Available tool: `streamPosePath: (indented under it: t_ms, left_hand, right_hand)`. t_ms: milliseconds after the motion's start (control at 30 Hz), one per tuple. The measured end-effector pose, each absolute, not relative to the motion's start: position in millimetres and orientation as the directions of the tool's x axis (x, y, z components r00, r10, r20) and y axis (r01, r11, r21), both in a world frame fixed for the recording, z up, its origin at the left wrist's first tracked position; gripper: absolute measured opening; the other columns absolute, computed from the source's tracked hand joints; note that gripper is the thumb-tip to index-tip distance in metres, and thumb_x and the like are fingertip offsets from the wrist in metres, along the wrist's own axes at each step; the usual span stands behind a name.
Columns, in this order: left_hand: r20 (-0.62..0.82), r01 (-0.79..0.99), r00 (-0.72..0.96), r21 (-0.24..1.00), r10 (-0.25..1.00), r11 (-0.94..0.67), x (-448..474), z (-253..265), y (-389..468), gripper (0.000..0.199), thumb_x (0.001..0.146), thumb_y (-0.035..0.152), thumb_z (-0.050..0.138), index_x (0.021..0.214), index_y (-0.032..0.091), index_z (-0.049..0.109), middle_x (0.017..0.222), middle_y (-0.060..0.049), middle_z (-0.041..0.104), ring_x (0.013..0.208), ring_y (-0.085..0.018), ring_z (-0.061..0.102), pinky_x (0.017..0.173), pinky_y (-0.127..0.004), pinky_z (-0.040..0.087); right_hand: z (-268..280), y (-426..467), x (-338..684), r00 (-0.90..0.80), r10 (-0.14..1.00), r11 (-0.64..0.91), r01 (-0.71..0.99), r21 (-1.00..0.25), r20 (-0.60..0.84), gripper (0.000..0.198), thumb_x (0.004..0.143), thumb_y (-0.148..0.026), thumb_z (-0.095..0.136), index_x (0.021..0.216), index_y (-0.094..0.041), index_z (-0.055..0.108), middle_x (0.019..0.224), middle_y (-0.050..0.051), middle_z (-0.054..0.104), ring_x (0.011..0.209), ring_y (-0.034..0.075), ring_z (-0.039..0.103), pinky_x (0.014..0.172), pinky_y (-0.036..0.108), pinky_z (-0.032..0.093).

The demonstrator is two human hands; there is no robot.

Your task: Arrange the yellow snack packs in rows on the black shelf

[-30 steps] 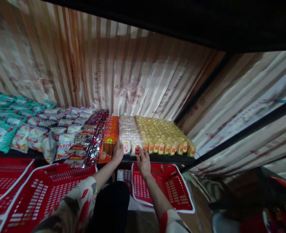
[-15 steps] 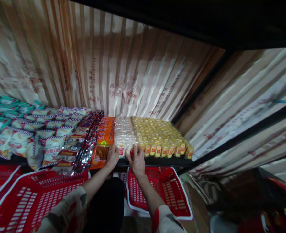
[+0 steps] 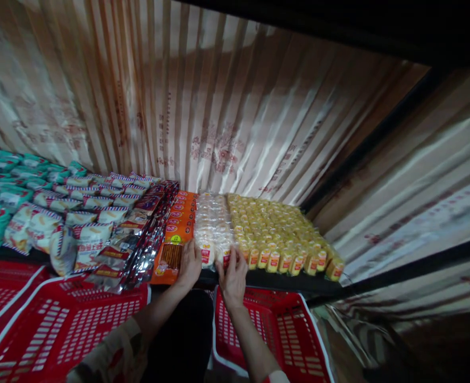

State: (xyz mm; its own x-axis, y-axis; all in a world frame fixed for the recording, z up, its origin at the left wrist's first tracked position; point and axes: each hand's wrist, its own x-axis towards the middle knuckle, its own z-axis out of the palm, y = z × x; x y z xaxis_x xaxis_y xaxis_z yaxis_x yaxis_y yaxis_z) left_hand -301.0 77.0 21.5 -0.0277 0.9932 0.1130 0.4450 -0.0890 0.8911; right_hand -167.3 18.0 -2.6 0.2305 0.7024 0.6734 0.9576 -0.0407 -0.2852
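Note:
My left hand (image 3: 190, 266) rests with its fingers stretched forward between the front orange packet (image 3: 170, 259) and the white wrapped packets (image 3: 213, 218). It touches the side of the white rows and grips nothing. My right hand (image 3: 234, 277) has thumb and fingers around the front white packet (image 3: 224, 257) of the right-hand white row, whose red label shows between them. Yellow wrapped snack cakes (image 3: 275, 229) stand in tight rows just right of that hand.
Left along the black shelf (image 3: 318, 286) are dark red foil packets (image 3: 151, 213), white striped bags (image 3: 93, 244) and green bags (image 3: 14, 197). Red baskets (image 3: 55, 324) stand below at left, another red basket (image 3: 294, 340) at right. A pleated curtain (image 3: 219, 106) hangs behind.
The view has turned slightly, so the shelf goods appear a little further right. Both hands keep about the same places at the white packets.

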Motion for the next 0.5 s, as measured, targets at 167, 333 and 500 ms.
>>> streamPosePath:
  t_ms: [167, 333, 500]
  left_hand:
    - [0.03, 0.288, -0.101, 0.958, 0.994, 0.0, -298, 16, 85, 0.047, 0.09, 0.028, 0.031, 0.131, 0.011, 0.042, 0.141, -0.013, 0.041, 0.134, -0.021, 0.033, 0.114, -0.034, 0.021]
    - [0.015, 0.221, -0.062, 0.975, 0.998, -0.001, -289, 16, 91, 0.046, 0.092, 0.029, 0.026, 0.131, 0.012, 0.043, 0.143, -0.011, 0.039, 0.137, -0.018, 0.025, 0.115, -0.032, 0.017]
    - [-0.088, 0.159, -0.037, 0.983, 0.995, 0.092, -289, 19, 92, 0.049, 0.093, 0.028, 0.022, 0.133, 0.004, 0.04, 0.145, -0.016, 0.034, 0.136, -0.016, 0.028, 0.115, -0.029, 0.019]
  right_hand:
    - [-9, 16, -163, 0.187, 0.69, -0.06, 0.978, -0.202, 0.699, 0.054, 0.088, -0.044, 0.047, 0.135, -0.018, 0.04, 0.131, 0.021, 0.043, 0.118, 0.034, 0.042, 0.088, 0.05, 0.042]
    - [-1, 26, -175, -0.036, 0.749, 0.106, 0.992, -0.066, 0.662, 0.051, 0.09, -0.032, 0.045, 0.138, -0.018, 0.037, 0.143, 0.016, 0.037, 0.135, 0.031, 0.024, 0.102, 0.052, 0.031]
    - [18, 51, -192, -0.278, 0.796, 0.318, 0.948, 0.019, 0.538, 0.05, 0.088, -0.022, 0.045, 0.138, -0.02, 0.038, 0.145, 0.007, 0.037, 0.14, 0.028, 0.013, 0.108, 0.05, 0.023]
